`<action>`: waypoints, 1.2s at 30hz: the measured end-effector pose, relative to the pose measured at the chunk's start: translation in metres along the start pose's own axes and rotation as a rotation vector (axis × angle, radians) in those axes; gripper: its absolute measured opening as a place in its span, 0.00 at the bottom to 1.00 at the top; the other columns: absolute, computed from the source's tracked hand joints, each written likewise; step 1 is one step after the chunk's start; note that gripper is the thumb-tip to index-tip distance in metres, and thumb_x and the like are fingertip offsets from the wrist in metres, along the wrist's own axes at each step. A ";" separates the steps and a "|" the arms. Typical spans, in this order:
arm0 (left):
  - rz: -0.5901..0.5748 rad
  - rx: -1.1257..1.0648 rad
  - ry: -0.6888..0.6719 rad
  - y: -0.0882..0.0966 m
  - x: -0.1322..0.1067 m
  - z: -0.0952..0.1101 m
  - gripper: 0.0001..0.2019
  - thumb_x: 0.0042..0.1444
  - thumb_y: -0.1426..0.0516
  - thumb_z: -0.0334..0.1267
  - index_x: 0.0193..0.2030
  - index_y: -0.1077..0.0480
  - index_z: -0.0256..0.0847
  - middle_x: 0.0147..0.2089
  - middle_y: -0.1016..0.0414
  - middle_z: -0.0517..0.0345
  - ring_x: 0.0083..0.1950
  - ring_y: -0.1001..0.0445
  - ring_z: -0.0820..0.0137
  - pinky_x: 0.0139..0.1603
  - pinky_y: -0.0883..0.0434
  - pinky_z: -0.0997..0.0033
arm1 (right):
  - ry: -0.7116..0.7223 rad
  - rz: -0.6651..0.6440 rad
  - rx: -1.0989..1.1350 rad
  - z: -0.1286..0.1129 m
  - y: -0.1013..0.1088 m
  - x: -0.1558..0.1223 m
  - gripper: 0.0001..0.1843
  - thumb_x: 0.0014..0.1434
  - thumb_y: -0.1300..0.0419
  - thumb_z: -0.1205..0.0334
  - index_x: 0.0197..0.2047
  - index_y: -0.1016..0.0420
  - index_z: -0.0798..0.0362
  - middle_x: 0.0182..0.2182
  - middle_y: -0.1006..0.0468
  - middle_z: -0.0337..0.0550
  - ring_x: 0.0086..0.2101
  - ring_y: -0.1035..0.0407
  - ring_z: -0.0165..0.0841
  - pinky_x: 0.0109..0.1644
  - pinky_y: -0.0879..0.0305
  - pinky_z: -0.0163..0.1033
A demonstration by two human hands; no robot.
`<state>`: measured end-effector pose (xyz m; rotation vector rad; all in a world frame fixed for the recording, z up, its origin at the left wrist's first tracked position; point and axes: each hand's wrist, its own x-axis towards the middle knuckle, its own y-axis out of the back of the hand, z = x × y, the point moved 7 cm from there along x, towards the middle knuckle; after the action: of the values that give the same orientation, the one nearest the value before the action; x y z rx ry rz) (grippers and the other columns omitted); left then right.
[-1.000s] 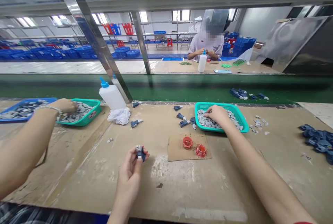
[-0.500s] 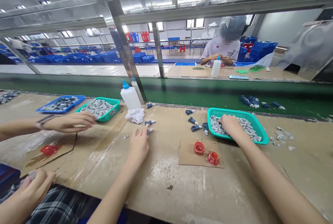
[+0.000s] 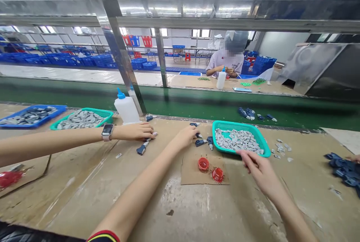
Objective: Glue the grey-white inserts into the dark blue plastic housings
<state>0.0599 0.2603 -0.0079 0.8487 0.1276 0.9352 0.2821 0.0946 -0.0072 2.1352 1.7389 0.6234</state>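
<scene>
Left hand beside dark blue plastic pieces with pale tips

Its fingertips are hidden, so I can't tell if they pinch anything. Fingers on the right hand bend close together. At its eleven o'clock is a green plastic basket of little grey bits. From the left hand, the blue pieces sit at three o'clock, round red cups at five.

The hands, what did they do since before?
The left hand let go of its blue piece near the bottle and moved right, to other pieces. The right hand drew from inside the basket to its rim. A co-worker's hand came near that piece. The red cups stayed.
</scene>
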 end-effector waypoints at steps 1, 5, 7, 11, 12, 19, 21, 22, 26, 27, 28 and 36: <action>0.038 -0.070 0.038 0.002 -0.005 -0.004 0.09 0.51 0.41 0.28 0.39 0.24 0.38 0.42 0.24 0.46 0.50 0.27 0.57 0.55 0.32 0.56 | -0.068 0.021 0.100 0.008 -0.002 -0.013 0.23 0.59 0.45 0.42 0.45 0.26 0.52 0.25 0.24 0.41 0.27 0.31 0.36 0.28 0.36 0.36; 0.185 -0.396 0.207 0.018 -0.053 -0.006 0.15 0.59 0.45 0.38 0.50 0.29 0.35 0.47 0.24 0.42 0.49 0.25 0.59 0.52 0.29 0.56 | -0.307 0.150 0.351 0.033 -0.015 -0.048 0.24 0.49 0.35 0.41 0.40 0.26 0.53 0.25 0.22 0.43 0.28 0.29 0.36 0.27 0.34 0.33; 0.222 -0.554 0.273 0.026 -0.081 0.003 0.18 0.63 0.49 0.40 0.56 0.33 0.34 0.49 0.24 0.41 0.49 0.24 0.61 0.53 0.28 0.58 | -0.374 0.183 0.363 0.036 -0.020 -0.055 0.26 0.47 0.34 0.41 0.40 0.23 0.54 0.30 0.19 0.46 0.31 0.28 0.36 0.30 0.32 0.33; 0.323 -0.880 0.396 0.031 -0.130 0.031 0.17 0.65 0.50 0.39 0.57 0.33 0.35 0.53 0.24 0.43 0.50 0.23 0.67 0.56 0.28 0.67 | -0.420 0.150 0.290 0.027 -0.027 -0.057 0.27 0.46 0.32 0.43 0.44 0.20 0.52 0.37 0.18 0.47 0.36 0.27 0.39 0.36 0.28 0.34; 0.375 -1.023 0.442 0.028 -0.142 0.035 0.16 0.64 0.48 0.38 0.56 0.32 0.35 0.52 0.24 0.45 0.50 0.23 0.68 0.55 0.28 0.70 | -0.418 0.158 0.269 0.022 -0.027 -0.058 0.25 0.46 0.33 0.43 0.42 0.19 0.52 0.37 0.18 0.46 0.37 0.26 0.40 0.35 0.27 0.34; 0.664 -1.482 0.673 -0.018 -0.202 0.055 0.15 0.57 0.39 0.31 0.51 0.29 0.34 0.46 0.21 0.48 0.43 0.20 0.69 0.46 0.25 0.76 | -0.373 0.264 0.229 0.000 -0.029 -0.062 0.20 0.47 0.32 0.46 0.36 0.18 0.53 0.34 0.18 0.47 0.34 0.25 0.41 0.34 0.27 0.37; 0.638 -1.474 0.702 -0.026 -0.209 0.058 0.17 0.56 0.39 0.31 0.53 0.30 0.34 0.44 0.20 0.49 0.42 0.20 0.70 0.46 0.25 0.77 | -0.371 0.254 0.291 0.002 -0.035 -0.062 0.20 0.47 0.32 0.48 0.37 0.19 0.54 0.33 0.17 0.48 0.34 0.25 0.40 0.35 0.27 0.37; 0.622 -1.468 0.707 -0.029 -0.211 0.060 0.18 0.56 0.38 0.31 0.54 0.31 0.34 0.43 0.20 0.49 0.41 0.20 0.70 0.46 0.25 0.77 | -0.376 0.243 0.316 0.003 -0.038 -0.062 0.20 0.47 0.31 0.48 0.37 0.20 0.55 0.32 0.17 0.48 0.34 0.25 0.39 0.35 0.27 0.37; 0.591 -1.453 0.692 -0.028 -0.211 0.063 0.18 0.55 0.38 0.34 0.53 0.30 0.35 0.42 0.20 0.50 0.42 0.21 0.69 0.49 0.27 0.72 | -0.413 0.212 0.350 0.011 -0.045 -0.062 0.20 0.46 0.30 0.49 0.36 0.20 0.57 0.30 0.18 0.50 0.32 0.25 0.38 0.33 0.30 0.37; 0.584 -1.453 0.685 -0.027 -0.210 0.064 0.18 0.55 0.37 0.34 0.52 0.29 0.36 0.42 0.20 0.51 0.42 0.21 0.69 0.50 0.27 0.71 | -0.421 0.212 0.354 0.013 -0.045 -0.062 0.20 0.46 0.29 0.50 0.36 0.20 0.57 0.29 0.18 0.50 0.31 0.26 0.37 0.32 0.31 0.36; 0.573 -1.453 0.679 -0.027 -0.209 0.064 0.17 0.54 0.37 0.35 0.51 0.29 0.36 0.42 0.20 0.51 0.42 0.21 0.69 0.50 0.28 0.70 | -0.429 0.210 0.361 0.015 -0.046 -0.061 0.21 0.45 0.29 0.49 0.36 0.20 0.58 0.28 0.18 0.50 0.30 0.26 0.37 0.30 0.32 0.36; 0.458 -1.407 0.623 -0.034 -0.206 0.068 0.16 0.55 0.38 0.36 0.51 0.29 0.40 0.45 0.20 0.51 0.44 0.21 0.67 0.52 0.30 0.69 | -0.383 0.201 0.389 0.014 -0.054 -0.053 0.18 0.46 0.29 0.50 0.32 0.22 0.56 0.24 0.19 0.46 0.28 0.26 0.37 0.32 0.32 0.38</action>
<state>-0.0135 0.0548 -0.0367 -0.7607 -0.2009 1.3725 0.2355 0.0544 -0.0532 2.5015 1.5370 -0.0981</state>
